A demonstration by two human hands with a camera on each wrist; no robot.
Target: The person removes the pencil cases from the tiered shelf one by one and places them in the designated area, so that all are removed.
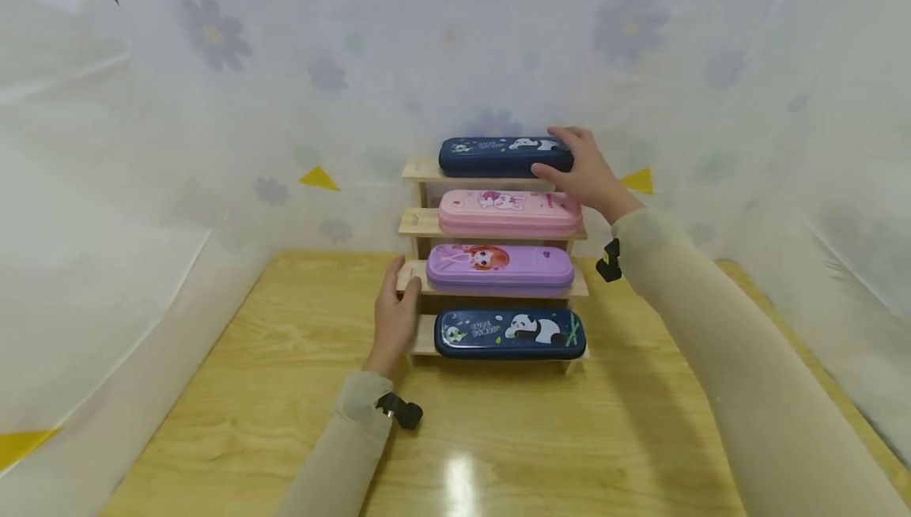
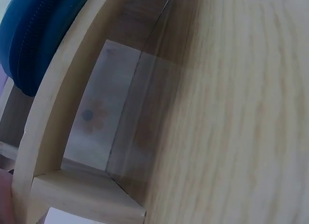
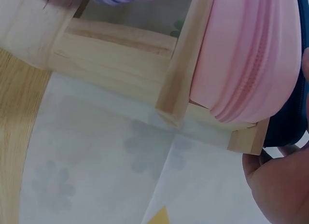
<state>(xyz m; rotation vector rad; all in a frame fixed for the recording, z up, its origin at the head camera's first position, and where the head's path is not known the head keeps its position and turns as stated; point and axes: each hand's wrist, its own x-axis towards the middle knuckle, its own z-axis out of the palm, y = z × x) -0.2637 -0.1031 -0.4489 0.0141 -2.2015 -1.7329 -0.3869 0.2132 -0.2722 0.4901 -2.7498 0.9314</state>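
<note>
A stepped wooden rack [image 1: 420, 222] carries a pencil case on each tier. My right hand [image 1: 587, 173] grips the right end of the top navy pencil case [image 1: 491, 160], thumb at the front and fingers over the back. In the right wrist view, fingertips reach the end of that case behind the pink one. My left hand [image 1: 395, 318] is at the rack's left edge, fingers extended beside the purple case's tier, holding no case. Below the top one lie a pink rabbit case [image 1: 508, 215], a purple case [image 1: 501, 270] and another navy panda case [image 1: 510, 335].
The rack stands on a wood-grain table [image 1: 299, 390]. A pale flowered sheet [image 1: 235, 106] hangs behind and at both sides. Dark pennant shapes show along its top, and yellow triangles [image 1: 319, 178] lower down.
</note>
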